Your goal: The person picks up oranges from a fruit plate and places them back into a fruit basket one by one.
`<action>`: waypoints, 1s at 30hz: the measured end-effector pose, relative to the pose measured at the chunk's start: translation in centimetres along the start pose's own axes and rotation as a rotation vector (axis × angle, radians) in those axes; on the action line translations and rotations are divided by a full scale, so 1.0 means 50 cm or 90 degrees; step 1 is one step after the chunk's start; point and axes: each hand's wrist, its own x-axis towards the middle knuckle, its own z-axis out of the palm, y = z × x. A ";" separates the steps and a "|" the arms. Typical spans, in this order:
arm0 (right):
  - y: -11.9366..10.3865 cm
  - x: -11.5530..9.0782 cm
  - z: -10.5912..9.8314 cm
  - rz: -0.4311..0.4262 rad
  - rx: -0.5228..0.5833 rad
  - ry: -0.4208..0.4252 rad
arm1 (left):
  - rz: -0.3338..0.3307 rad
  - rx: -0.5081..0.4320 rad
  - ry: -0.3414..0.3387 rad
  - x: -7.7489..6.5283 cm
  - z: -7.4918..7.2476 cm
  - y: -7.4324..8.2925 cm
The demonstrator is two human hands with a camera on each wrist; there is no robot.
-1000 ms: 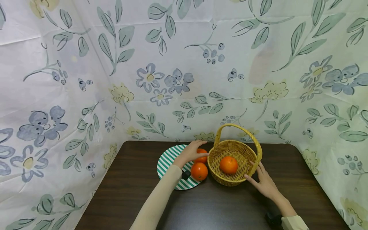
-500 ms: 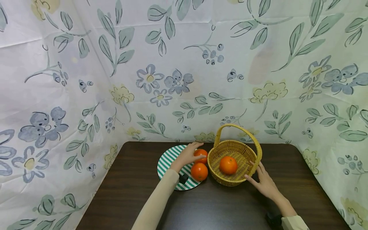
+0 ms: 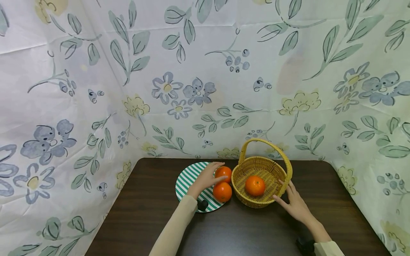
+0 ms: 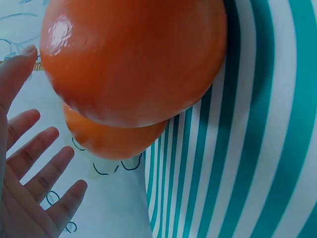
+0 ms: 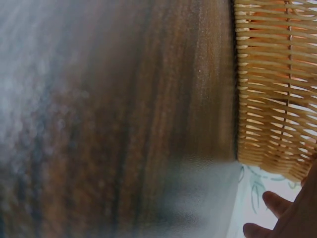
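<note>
My left hand (image 3: 205,180) is over the green-and-white striped plate (image 3: 187,181), its fingers spread beside the far orange (image 3: 223,173). The thumb lies across the front of that orange in the head view. A nearer orange (image 3: 222,192) sits at the plate's right edge. In the left wrist view, a gap shows between the fingers (image 4: 37,158) and the large orange (image 4: 133,59). The yellow wicker basket (image 3: 246,201) stands upright with one orange (image 3: 255,185) inside. My right hand (image 3: 296,204) holds the basket's right side at the handle's base, thumb in front.
The dark wooden table (image 3: 243,231) carries the plate and basket side by side. The basket's tall arched handle (image 3: 269,143) rises above its rim. A floral cloth (image 3: 205,89) hangs behind the table and along both sides.
My left hand has drawn back a little toward the left and nearer, uncovering more of the far orange. The right hand, basket and oranges have stayed in place.
</note>
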 end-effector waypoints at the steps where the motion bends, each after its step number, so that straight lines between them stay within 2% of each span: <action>1: 0.000 0.000 0.000 0.000 -0.001 -0.002 | 0.000 -0.004 0.004 -0.002 0.001 0.000; 19: -0.004 0.004 -0.003 0.003 0.004 -0.003 | 0.027 -0.014 0.039 -0.037 0.025 -0.003; 30: -0.003 0.001 0.000 0.000 0.003 0.002 | 0.047 -0.006 0.077 -0.060 0.035 -0.001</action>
